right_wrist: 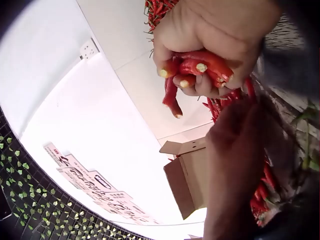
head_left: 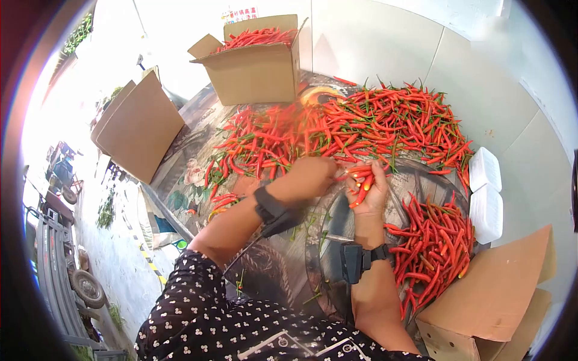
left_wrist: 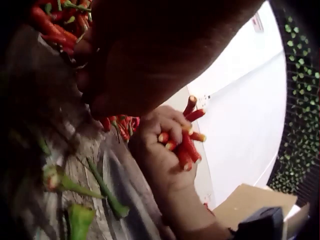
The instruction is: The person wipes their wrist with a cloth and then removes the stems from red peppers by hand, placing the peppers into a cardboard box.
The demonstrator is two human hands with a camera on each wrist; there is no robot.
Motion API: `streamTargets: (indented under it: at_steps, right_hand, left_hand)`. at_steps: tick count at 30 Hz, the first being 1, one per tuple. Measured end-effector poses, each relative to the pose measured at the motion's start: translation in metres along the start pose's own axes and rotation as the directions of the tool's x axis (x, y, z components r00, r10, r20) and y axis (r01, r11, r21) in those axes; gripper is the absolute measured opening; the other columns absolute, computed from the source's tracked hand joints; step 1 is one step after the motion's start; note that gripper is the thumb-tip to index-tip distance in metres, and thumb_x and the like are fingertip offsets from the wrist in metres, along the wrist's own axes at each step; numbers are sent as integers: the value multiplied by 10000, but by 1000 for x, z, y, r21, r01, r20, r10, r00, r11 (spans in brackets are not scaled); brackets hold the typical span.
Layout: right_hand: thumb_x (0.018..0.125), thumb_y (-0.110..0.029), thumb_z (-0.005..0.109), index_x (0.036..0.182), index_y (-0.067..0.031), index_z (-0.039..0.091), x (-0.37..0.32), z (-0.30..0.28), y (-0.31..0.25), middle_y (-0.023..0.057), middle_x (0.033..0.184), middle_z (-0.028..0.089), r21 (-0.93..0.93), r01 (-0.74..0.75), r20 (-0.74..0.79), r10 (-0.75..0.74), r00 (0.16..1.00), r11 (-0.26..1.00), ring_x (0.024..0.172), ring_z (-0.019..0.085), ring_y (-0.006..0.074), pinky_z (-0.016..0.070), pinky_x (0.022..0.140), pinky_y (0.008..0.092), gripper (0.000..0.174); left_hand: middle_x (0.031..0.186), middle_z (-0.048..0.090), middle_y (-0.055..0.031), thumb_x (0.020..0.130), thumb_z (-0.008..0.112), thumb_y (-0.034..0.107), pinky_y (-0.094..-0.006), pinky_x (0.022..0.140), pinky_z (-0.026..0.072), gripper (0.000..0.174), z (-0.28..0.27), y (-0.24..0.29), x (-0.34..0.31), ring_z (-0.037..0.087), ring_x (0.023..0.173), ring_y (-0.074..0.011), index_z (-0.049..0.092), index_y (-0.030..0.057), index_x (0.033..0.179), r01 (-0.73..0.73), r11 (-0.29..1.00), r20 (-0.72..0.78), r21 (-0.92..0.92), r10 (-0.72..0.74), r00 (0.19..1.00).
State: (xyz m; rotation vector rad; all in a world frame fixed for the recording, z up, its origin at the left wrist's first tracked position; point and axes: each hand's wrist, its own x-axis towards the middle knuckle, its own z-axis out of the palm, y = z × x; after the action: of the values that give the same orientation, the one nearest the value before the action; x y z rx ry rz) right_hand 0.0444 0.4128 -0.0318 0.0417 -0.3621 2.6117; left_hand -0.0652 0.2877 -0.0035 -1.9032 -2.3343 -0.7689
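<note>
My right hand (head_left: 370,189) holds a bunch of red chillies (right_wrist: 200,68) in its curled fingers. Their ends without stems show pale yellow and stick out past the fingers. Close beside it, at the near edge of the chilli pile (head_left: 397,117), is my left hand (head_left: 310,177). A red chilli (right_wrist: 250,90) shows by the left fingers in the right wrist view; I cannot tell whether they grip it. Dark shadow covers most of the left hand in the left wrist view. Loose green stems (left_wrist: 105,187) lie on the table below the hands.
A second heap of chillies (head_left: 433,243) lies at the right, beside white trays (head_left: 486,213). One cardboard box (head_left: 256,72) full of chillies stands at the back. Other cardboard boxes stand at the left (head_left: 141,126) and front right (head_left: 490,295). A wall (head_left: 379,36) runs behind the table.
</note>
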Motion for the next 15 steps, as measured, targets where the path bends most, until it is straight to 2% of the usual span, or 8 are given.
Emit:
streamTargets:
  at_steps: [1,2,4,5,7,8,11,15]
  right_hand:
    - [863,-197,550,844,-71,566,1,1,1,85,805,600,4,3,3,-3,1000,1000,560,492,104,359,405,231,128]
    - [861,-195,556,841,-68,568,1,2,4,88,807,602,-61,-53,-19,52,998,997,555,498,103,364,398,229,129]
    - [854,-174,569,855,-54,574,0,10,11,87,798,611,-195,-140,-53,132,990,971,541,528,99,383,377,221,121]
    - [854,-174,569,855,-54,574,0,8,14,87,798,611,-192,-142,-55,134,989,971,541,528,99,383,377,221,121]
    - [845,-143,578,880,-42,579,0,8,21,81,770,617,-428,-170,-144,119,982,888,529,547,101,398,372,221,107]
    - [832,-114,590,918,-41,579,-2,15,25,74,736,618,-501,-125,-162,49,985,856,527,563,110,407,373,223,113]
    - [823,-104,599,932,-48,569,0,11,34,75,722,617,-551,-110,-148,33,988,828,513,569,121,402,362,222,126]
    - [818,-102,605,922,-59,556,-7,26,25,46,679,593,-544,-136,-106,93,990,828,501,558,118,395,366,220,123]
  left_hand:
    - [900,609,-152,758,578,109,-388,686,468,157,-7,-4,-7,591,787,-316,614,33,891,101,994,-39,44,-100,994]
    - [900,609,-152,758,578,109,-388,686,468,157,-18,-3,-12,591,787,-316,614,33,891,99,994,-37,49,-97,995]
    - [754,601,-96,796,584,110,-337,618,456,121,-36,1,-21,599,707,-215,584,24,882,313,935,-60,-167,-326,944]
    - [754,601,-96,796,584,110,-337,618,456,121,-36,2,-25,599,707,-215,584,24,882,316,934,-57,-166,-329,943]
    - [701,554,-16,834,585,109,-277,565,426,99,-36,7,-34,556,660,-99,556,19,861,243,882,-161,-404,-330,930]
    - [696,511,28,855,566,85,-233,533,404,78,-38,14,-36,494,644,-35,538,13,843,263,846,-125,-464,-357,926]
    - [687,503,23,858,560,77,-214,518,386,72,-38,26,-37,456,605,-31,536,10,865,251,724,-50,-642,-366,929]
    - [705,521,14,861,554,67,-209,524,403,78,-37,14,-39,492,627,-36,531,1,896,173,835,-111,-522,-268,957]
